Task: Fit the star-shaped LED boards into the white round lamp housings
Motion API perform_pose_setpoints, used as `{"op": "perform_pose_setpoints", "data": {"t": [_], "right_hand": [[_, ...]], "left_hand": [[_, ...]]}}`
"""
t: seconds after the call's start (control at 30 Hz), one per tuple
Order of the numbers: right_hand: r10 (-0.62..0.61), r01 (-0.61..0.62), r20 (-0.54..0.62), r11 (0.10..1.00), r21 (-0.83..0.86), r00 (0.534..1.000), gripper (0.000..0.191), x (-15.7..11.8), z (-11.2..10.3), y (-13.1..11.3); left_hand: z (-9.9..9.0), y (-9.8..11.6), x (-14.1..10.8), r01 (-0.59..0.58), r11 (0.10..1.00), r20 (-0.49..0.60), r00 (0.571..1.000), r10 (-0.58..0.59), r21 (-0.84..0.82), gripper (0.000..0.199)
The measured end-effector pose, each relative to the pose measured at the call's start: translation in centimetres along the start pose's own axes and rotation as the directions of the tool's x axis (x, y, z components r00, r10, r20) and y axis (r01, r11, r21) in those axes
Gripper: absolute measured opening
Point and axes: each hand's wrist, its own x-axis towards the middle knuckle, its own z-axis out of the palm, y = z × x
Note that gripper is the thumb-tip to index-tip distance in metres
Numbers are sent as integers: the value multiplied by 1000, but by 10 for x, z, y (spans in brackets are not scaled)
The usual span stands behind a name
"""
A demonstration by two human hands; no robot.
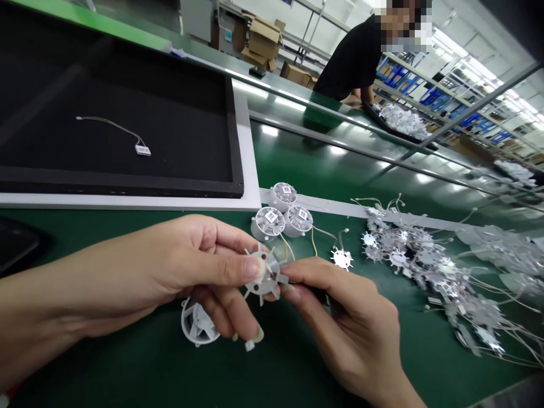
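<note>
A white spoked disc [260, 286] is pinched in my left hand [199, 272], the thumb pressing on its face. A small white connector [250, 345] hangs below my left fingers. My right hand [344, 317] pinches a small pale piece [282, 278] at the disc's right edge with thumb and index finger. Under my left hand, a round white housing [199, 326] lies on the green table, partly hidden. Just beyond my hands stand three round white units with square labels [268, 222], with thin wires trailing from them.
A black tray [237, 136] at the left holds a small part with a wire [143, 150]. One silvery spoked disc [341, 258] lies near a large pile of similar wired discs [425, 255] at the right. A person in black [348, 59] leans over the far table.
</note>
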Motion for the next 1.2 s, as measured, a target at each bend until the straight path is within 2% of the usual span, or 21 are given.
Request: {"op": "perform_pose_setpoints", "data": {"t": [0.17,0.4,0.6,0.77,0.93,1.07,1.13,1.2], "right_hand": [[-23,23,-2,999,-22,1000,16,0,1,1],[63,-63,13,998,21,998,11,-1,-1,-3],[-75,75,-14,996,-38,997,17,-3,1,0],[-142,140,-20,988,-60,990,23,-2,1,0],[-155,149,-35,981,-122,987,18,-2,1,-1],[-48,44,-29,994,-100,998,15,-4,4,-3],[81,-81,-14,997,-16,997,11,-5,4,-5],[243,-246,37,962,122,969,15,-5,3,-5]], "left_hand": [[4,1,0,18,999,-4,1000,-18,-33,27],[9,5,-4,52,998,-53,997,-54,-37,29],[1,-2,0,36,998,35,999,-34,-61,25],[3,1,-2,135,989,-9,991,-136,-57,30],[6,1,-3,150,988,0,989,-150,-49,33],[8,0,-3,138,989,-34,990,-140,-54,34],[10,2,-3,104,994,-46,993,-106,-33,33],[13,4,-4,58,998,-67,996,-58,8,28]]}}
